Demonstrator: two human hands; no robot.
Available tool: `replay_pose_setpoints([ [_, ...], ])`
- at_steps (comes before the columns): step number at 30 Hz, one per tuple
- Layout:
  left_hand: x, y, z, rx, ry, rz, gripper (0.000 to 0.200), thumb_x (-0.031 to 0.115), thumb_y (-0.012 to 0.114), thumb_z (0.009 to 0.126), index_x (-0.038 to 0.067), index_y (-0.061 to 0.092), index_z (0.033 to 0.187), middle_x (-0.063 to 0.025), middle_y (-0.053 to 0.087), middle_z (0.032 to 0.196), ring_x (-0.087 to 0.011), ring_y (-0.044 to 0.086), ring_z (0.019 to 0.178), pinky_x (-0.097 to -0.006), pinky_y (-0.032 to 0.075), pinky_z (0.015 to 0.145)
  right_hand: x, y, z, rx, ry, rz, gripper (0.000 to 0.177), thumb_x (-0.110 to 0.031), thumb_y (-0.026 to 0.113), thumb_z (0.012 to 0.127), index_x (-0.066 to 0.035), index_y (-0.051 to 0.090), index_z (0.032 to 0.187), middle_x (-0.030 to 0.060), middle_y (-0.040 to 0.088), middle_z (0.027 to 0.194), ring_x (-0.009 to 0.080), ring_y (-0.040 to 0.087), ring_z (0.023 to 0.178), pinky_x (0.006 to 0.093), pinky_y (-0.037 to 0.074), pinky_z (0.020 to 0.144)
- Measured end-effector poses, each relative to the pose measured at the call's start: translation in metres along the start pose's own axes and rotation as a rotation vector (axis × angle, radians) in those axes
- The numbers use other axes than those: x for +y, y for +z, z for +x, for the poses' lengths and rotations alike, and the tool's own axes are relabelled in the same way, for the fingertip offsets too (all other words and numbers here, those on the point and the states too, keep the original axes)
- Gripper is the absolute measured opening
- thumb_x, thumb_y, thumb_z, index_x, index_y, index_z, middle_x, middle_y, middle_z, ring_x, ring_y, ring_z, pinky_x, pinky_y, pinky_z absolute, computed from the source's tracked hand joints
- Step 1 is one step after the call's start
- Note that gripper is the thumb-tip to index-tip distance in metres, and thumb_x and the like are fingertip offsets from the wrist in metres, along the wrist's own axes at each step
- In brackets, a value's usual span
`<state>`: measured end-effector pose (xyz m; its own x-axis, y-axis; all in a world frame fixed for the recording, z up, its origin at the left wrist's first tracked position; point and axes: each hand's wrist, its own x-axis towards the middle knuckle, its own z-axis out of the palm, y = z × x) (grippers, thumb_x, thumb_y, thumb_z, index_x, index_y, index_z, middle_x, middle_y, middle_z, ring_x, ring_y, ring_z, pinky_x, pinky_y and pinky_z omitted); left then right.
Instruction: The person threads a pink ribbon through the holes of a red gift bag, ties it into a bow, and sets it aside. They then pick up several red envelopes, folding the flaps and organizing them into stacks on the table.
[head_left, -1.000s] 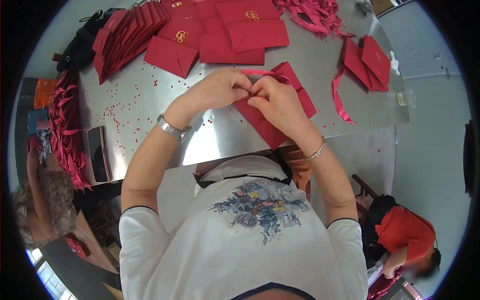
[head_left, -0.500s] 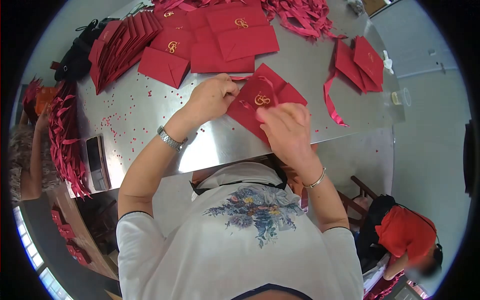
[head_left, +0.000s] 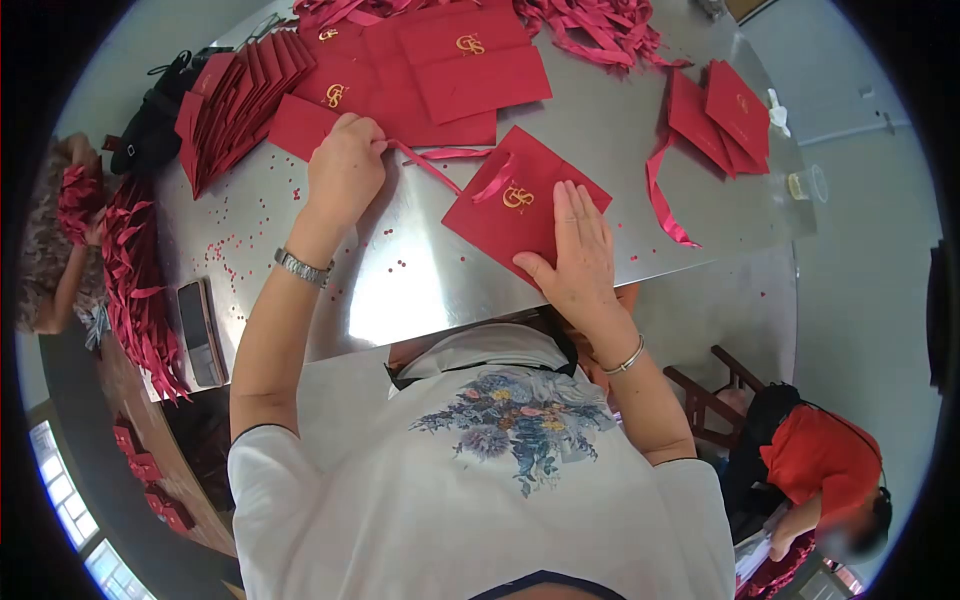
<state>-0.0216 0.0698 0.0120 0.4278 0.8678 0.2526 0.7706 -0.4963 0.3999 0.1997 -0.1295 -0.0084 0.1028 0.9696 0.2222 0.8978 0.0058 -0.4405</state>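
Note:
A red paper gift bag [head_left: 478,222] with gold lettering lies flat and tilted near the table's front edge. My right hand [head_left: 580,258] rests on its right side with the fingers stretched out flat. Away to the left, my left hand [head_left: 345,168] is closed in a pinch on a red ribbon [head_left: 428,172]. The ribbon runs taut from its fingers to the bag's upper left, and a loop of it lies above the lettering. Behind my left hand sit more flat red bags [head_left: 440,125], partly overlapping one another.
A fanned row of red bags [head_left: 235,115] stands at the left, and a ribbon bundle [head_left: 140,290] hangs near a phone [head_left: 200,330]. More ribbons [head_left: 600,30] lie at the back. Upright bags [head_left: 738,115] and a plastic cup [head_left: 808,185] are at the right. Two people work nearby.
My left hand has moved left and up, drawing the ribbon away from the bag. My right hand has gone from bent fingers over the lettering to lying flat on the bag.

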Motion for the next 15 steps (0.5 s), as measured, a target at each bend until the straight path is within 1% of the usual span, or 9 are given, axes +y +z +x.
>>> replay_pose_setpoints([
  [1,-0.001,-0.001,-0.001,0.002,-0.002,0.006,0.008,0.011,0.058,0.083,0.004,0.062,0.086,-0.0122,0.06,0.092,-0.0342,0.06,0.083,-0.0431,0.048,0.07,0.0,0.0,0.0,-0.004,0.004,-0.007,0.087,-0.04,0.069,0.076,0.002,0.029,0.141,0.0254,0.035,0.142,0.0377,0.031,0.134,0.0468,0.023,0.109],
  [3,-0.001,0.0,-0.002,0.085,-0.048,0.003,0.013,0.011,0.06,0.082,0.006,0.065,0.093,-0.0105,0.061,0.094,-0.0333,0.061,0.083,-0.0415,0.049,0.071,0.002,0.001,-0.001,0.001,-0.011,-0.01,0.085,-0.04,0.069,0.076,0.001,0.031,0.14,0.0253,0.035,0.142,0.0376,0.031,0.134,0.0469,0.023,0.109],
  [4,0.002,0.0,-0.003,0.082,-0.044,0.003,0.013,0.011,0.06,0.082,0.006,0.065,0.093,-0.0105,0.061,0.094,-0.0333,0.061,0.083,-0.0415,0.049,0.071,0.002,0.001,-0.002,0.002,-0.026,-0.021,0.083,-0.039,0.069,0.076,0.0,0.034,0.14,0.0251,0.035,0.142,0.0374,0.032,0.134,0.047,0.023,0.109],
  [6,0.01,0.0,-0.007,0.167,-0.022,-0.156,0.018,0.011,0.061,0.081,0.009,0.067,0.098,-0.0096,0.061,0.097,-0.0309,0.061,0.084,-0.039,0.05,0.073,0.002,0.0,-0.003,0.009,-0.025,-0.01,0.081,-0.039,0.07,0.076,0.0,0.036,0.139,0.0248,0.036,0.142,0.0372,0.032,0.134,0.047,0.023,0.109],
  [8,0.025,-0.004,-0.013,0.184,-0.029,-0.332,0.021,0.01,0.062,0.081,0.011,0.068,0.1,-0.0098,0.061,0.101,-0.0282,0.061,0.085,-0.0362,0.05,0.075,0.001,0.0,-0.003,0.017,-0.032,0.008,0.079,-0.039,0.07,0.076,0.0,0.038,0.138,0.0244,0.036,0.142,0.037,0.032,0.134,0.047,0.024,0.109],
  [9,0.028,-0.002,-0.015,0.187,0.052,-0.262,0.018,0.012,0.064,0.08,0.012,0.069,0.097,-0.0099,0.06,0.102,-0.0272,0.06,0.089,-0.036,0.05,0.076,0.002,0.001,-0.003,0.02,-0.026,0.005,0.079,-0.038,0.07,0.076,0.0,0.038,0.137,0.0243,0.037,0.141,0.0369,0.032,0.134,0.0471,0.024,0.109],
  [11,0.037,0.001,-0.015,0.18,0.316,-0.036,0.019,0.014,0.066,0.078,0.013,0.069,0.096,-0.0087,0.06,0.101,-0.0274,0.059,0.092,-0.0367,0.05,0.076,0.002,0.002,-0.003,0.025,-0.026,0.008,0.079,-0.038,0.07,0.076,0.0,0.039,0.137,0.0241,0.037,0.141,0.0367,0.032,0.134,0.0471,0.024,0.109],
  [12,0.043,0.004,-0.014,0.09,0.338,-0.037,0.019,0.016,0.068,0.076,0.012,0.07,0.094,-0.0088,0.059,0.1,-0.0282,0.057,0.094,-0.0378,0.05,0.076,0.002,0.001,-0.003,0.026,-0.028,0.011,0.079,-0.038,0.07,0.076,-0.001,0.039,0.137,0.024,0.038,0.141,0.0369,0.033,0.134,0.047,0.025,0.109],
  [15,0.051,0.018,-0.013,-0.024,0.3,0.011,0.017,0.016,0.067,0.076,0.012,0.07,0.092,-0.0102,0.056,0.1,-0.029,0.055,0.094,-0.0392,0.05,0.076,0.0,-0.001,-0.005,0.017,-0.026,0.014,0.078,-0.037,0.07,0.075,-0.001,0.039,0.137,0.0241,0.038,0.141,0.0372,0.033,0.133,0.0468,0.025,0.109],
])
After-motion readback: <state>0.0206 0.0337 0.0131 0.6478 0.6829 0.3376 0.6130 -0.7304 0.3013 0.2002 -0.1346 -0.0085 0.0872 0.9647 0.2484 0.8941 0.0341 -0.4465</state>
